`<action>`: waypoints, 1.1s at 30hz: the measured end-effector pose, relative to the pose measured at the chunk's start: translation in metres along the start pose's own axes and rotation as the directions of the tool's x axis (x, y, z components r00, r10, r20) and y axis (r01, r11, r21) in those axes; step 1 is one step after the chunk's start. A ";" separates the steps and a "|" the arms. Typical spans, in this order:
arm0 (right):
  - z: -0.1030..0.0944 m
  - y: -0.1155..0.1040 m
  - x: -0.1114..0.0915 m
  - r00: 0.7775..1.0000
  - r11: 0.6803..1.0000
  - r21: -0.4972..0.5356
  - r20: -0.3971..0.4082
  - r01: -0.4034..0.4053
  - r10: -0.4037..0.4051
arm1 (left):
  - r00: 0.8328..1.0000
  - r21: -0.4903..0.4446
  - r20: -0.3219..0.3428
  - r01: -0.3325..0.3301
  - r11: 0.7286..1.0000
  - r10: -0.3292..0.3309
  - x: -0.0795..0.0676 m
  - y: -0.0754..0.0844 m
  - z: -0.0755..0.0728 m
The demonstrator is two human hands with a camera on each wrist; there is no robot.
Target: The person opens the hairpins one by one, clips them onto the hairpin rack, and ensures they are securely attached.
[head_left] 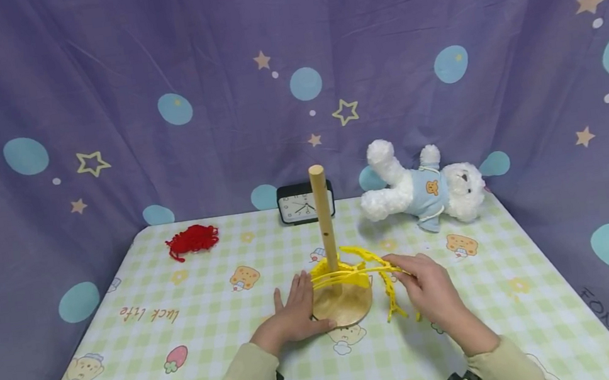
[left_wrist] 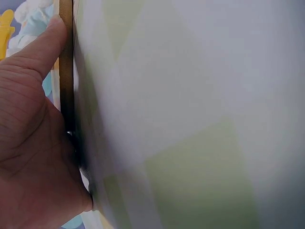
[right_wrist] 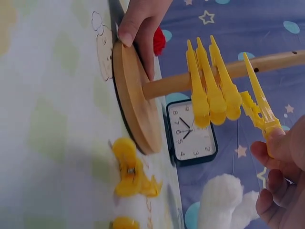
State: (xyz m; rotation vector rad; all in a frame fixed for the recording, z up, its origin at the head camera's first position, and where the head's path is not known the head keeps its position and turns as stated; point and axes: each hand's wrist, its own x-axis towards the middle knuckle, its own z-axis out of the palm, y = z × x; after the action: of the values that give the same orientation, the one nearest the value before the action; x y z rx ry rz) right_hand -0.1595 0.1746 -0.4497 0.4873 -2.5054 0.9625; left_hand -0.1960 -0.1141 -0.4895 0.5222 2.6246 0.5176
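Note:
A wooden stand with an upright post (head_left: 324, 219) and a round base (head_left: 348, 311) is on the table. My left hand (head_left: 294, 321) rests against the base's left side, fingers straight, thumb along its front rim. At the right, my right hand (head_left: 433, 288) pinches one end of a yellow plastic piece with long slim arms (head_left: 358, 280). Its arms cross in front of the post, low above the base. In the right wrist view, several tapered yellow arms (right_wrist: 217, 102) fan out beside the post, and a yellow clip (right_wrist: 127, 183) is near the tabletop.
A black-framed clock (head_left: 291, 210) stands behind the post. Red yarn (head_left: 193, 238) lies at the back left. A white plush bear (head_left: 424, 191) in a blue shirt lies on its side at the back right. The curtain (head_left: 231, 148) hangs behind the checked tablecloth (head_left: 231, 332).

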 end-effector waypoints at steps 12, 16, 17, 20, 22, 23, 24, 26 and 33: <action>0.017 -0.018 0.021 0.998 0.998 -0.025 0.013 0.065 -0.064 | 1.000 -0.018 0.006 -0.010 1.000 0.010 0.000 0.000 -0.001; 0.022 -0.022 0.027 0.994 0.993 -0.045 -0.007 0.112 -0.112 | 1.000 -0.013 0.003 -0.006 1.000 0.006 0.002 -0.002 0.001; 0.022 -0.023 0.028 0.993 0.992 -0.050 -0.007 0.119 -0.119 | 1.000 -0.012 0.004 -0.004 1.000 0.004 0.002 -0.002 0.001; 0.024 -0.025 0.031 0.993 0.991 -0.056 0.005 0.121 -0.121 | 1.000 -0.011 0.006 -0.004 1.000 0.004 0.001 0.000 -0.001; 0.025 -0.026 0.032 0.993 0.992 -0.058 0.021 0.115 -0.114 | 1.000 -0.009 0.008 -0.004 1.000 0.004 0.000 0.000 -0.001; 0.025 -0.027 0.033 0.993 0.992 -0.059 0.028 0.113 -0.111 | 1.000 -0.008 0.005 -0.005 1.000 0.005 0.000 0.000 -0.002; 0.026 -0.027 0.034 0.993 0.992 -0.059 0.032 0.111 -0.110 | 1.000 -0.011 0.004 -0.006 1.000 0.006 0.000 0.000 -0.002; 0.028 -0.028 0.035 0.993 0.992 -0.060 0.038 0.116 -0.113 | 1.000 -0.017 0.002 -0.012 1.000 0.012 0.000 -0.001 -0.001; 0.034 -0.031 0.036 0.990 0.989 -0.064 0.052 0.137 -0.133 | 1.000 -0.002 0.003 -0.012 1.000 0.012 0.010 -0.012 0.010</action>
State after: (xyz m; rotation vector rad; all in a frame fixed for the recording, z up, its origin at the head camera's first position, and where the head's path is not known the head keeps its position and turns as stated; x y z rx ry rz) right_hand -0.1847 0.1228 -0.4379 0.6566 -2.5010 0.8213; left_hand -0.2032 -0.1174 -0.5058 0.5386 2.6194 0.5225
